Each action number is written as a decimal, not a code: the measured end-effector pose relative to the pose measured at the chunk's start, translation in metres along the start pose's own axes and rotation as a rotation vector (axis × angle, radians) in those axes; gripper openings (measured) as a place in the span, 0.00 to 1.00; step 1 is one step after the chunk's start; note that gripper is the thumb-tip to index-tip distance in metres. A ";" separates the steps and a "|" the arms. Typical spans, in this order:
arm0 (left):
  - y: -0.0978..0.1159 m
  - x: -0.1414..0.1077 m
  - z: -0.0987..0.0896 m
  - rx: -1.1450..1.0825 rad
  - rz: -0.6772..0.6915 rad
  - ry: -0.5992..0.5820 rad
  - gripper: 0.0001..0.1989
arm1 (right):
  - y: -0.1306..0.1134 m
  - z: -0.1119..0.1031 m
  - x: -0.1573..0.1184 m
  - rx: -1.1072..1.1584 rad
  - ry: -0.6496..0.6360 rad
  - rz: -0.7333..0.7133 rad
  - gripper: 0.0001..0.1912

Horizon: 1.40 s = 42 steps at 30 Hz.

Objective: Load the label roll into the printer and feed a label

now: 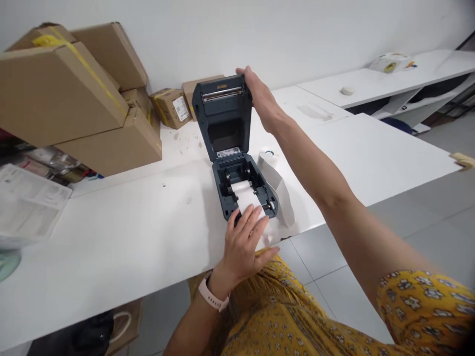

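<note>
A dark grey label printer (218, 190) stands on the white table with its lid (204, 118) tipped up and back. At the lid's top right corner, my right hand (260, 96) grips the edge. My left hand (243, 242) lies at the printer's front, its fingers stretched out over a strip of white label paper (243, 193). This strip runs from inside the printer toward me, and its front end is partly under my fingers. Beside the printer on the right rests a loose paper roll (269, 157) with a long strip (284, 198) trailing forward.
Cardboard boxes (111, 138) are stacked at the back left. A smaller taped box (171, 106) sits behind the printer. Clear plastic packaging (31, 202) lies at the left. On the right-hand shelf unit are a round white object (348, 91) and a white box (389, 63).
</note>
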<state>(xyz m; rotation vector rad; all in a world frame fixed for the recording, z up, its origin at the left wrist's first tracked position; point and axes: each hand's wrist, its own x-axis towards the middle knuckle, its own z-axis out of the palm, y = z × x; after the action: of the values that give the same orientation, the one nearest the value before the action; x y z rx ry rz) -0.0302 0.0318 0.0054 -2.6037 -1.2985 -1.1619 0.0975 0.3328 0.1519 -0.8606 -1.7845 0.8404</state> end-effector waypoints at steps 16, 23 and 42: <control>0.037 -0.021 -0.006 -0.180 0.055 0.256 0.21 | 0.002 0.015 -0.245 -0.065 -0.077 -0.114 0.14; -0.009 0.005 -0.002 -0.464 -0.764 0.345 0.34 | 0.022 0.032 -0.258 0.245 -0.030 0.373 0.47; 0.014 -0.017 0.007 -0.290 -0.828 0.633 0.13 | 0.025 0.052 -0.266 0.046 0.153 0.177 0.39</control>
<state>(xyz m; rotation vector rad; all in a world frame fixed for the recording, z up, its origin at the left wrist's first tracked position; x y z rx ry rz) -0.0228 0.0133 -0.0059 -1.5059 -2.1666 -2.1561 0.1338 0.1139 -0.0051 -1.0356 -1.5668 0.9007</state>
